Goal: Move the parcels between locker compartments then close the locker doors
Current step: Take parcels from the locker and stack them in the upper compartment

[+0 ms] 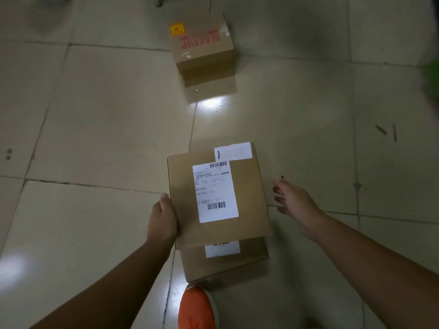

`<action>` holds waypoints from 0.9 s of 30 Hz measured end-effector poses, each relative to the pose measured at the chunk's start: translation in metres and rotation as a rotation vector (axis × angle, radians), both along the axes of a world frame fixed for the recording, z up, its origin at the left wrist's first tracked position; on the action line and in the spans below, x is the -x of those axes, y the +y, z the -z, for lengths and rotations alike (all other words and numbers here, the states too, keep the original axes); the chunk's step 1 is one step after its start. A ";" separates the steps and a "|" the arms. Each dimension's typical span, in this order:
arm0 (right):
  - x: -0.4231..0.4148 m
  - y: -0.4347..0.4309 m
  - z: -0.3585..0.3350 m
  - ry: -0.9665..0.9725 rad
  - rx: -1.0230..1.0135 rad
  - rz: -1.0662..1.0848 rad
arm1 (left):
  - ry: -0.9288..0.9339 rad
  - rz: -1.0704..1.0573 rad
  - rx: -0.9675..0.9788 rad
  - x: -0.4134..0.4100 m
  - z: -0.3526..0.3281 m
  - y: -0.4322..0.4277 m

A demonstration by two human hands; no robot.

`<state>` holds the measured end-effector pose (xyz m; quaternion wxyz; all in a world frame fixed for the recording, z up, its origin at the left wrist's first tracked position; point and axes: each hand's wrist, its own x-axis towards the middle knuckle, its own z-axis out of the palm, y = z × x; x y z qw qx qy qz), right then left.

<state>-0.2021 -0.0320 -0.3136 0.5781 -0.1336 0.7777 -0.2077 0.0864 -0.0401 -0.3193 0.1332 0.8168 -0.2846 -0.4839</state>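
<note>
In the head view, the left hand (162,219) is gripping the left edge of the flat brown cardboard parcel with a white shipping label (218,193), holding it level over a second brown cardboard parcel (225,262) on the pale tiled floor (95,115). The right hand (294,203) is hovering open, fingers spread, just beside its right edge, probably to share the load. No locker is showing.
</note>
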 end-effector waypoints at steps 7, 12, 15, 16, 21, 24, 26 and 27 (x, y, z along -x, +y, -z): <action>-0.022 -0.008 0.031 -0.066 0.018 -0.073 | 0.176 -0.091 -0.005 -0.001 0.030 -0.001; -0.034 -0.010 0.038 -0.054 0.045 -0.056 | 0.242 -0.185 -0.025 -0.005 0.046 -0.006; -0.034 0.000 0.030 -0.043 0.087 -0.064 | 0.294 -0.150 -0.059 0.000 0.031 -0.003; -0.030 0.004 0.029 -0.058 0.099 -0.047 | 0.323 -0.134 -0.057 0.001 0.026 0.000; -0.016 0.012 0.007 -0.115 0.145 -0.001 | 0.452 -0.005 -0.016 0.008 0.002 0.006; -0.018 0.012 -0.003 -0.161 0.232 -0.003 | 0.464 0.012 -0.010 0.009 -0.008 -0.001; -0.021 0.012 -0.008 -0.205 0.284 -0.031 | 0.479 0.023 -0.009 0.007 -0.016 -0.007; -0.023 0.010 -0.011 -0.214 0.316 -0.036 | 0.490 0.022 -0.016 0.006 -0.020 -0.010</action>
